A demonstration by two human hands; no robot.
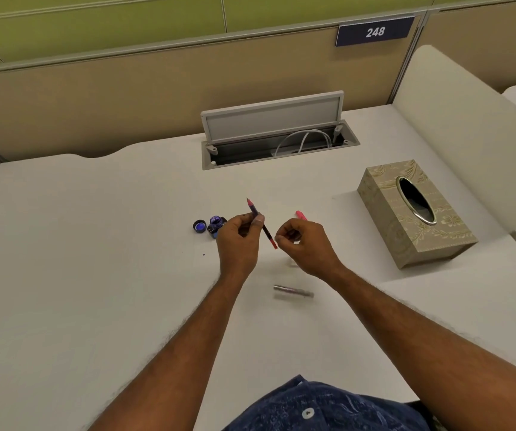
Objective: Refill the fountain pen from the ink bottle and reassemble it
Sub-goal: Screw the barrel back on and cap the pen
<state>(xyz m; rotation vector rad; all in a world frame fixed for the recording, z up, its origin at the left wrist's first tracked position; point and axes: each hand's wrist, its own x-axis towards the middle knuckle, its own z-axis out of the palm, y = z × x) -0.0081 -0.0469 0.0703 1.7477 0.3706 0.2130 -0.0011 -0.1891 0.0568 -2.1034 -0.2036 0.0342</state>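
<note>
Both hands are raised over the table [95, 244] near its middle. Left hand [238, 241] is closed on the pen section with converter [261, 223], pinched about mid-length, nib end pointing up and away, red knob end slanting down toward the right hand [304, 244]. Right hand: fingers curled in, thumb and forefinger nearly meeting just beside the knob end; whether it touches the knob or holds anything cannot be told. Nearest the person, a clear barrel [294, 291] lies on the table below the hands, blurred, apart from both. Judgement: filling looks done or nearly so, barrel not yet fitted. Risk 1: the wet nib could drip or smear on the white surface if the section is tipped or shaken; small dark specks already show left of the hands. Risk 2: the open ink bottle [216, 226] stands just behind the left hand, its cap [199, 226] off and beside it; a backward sweep of the knuckles could knock it over. Risk 3: the barrel could roll if nudged by a forearm. A pink cap [301, 215] lies just beyond the right hand. Farther right, a tissue box [405, 219], well apart, clear of the work. At the back, an open cable hatch [276, 141] with a white cable [303, 139]; no obstruction.
</note>
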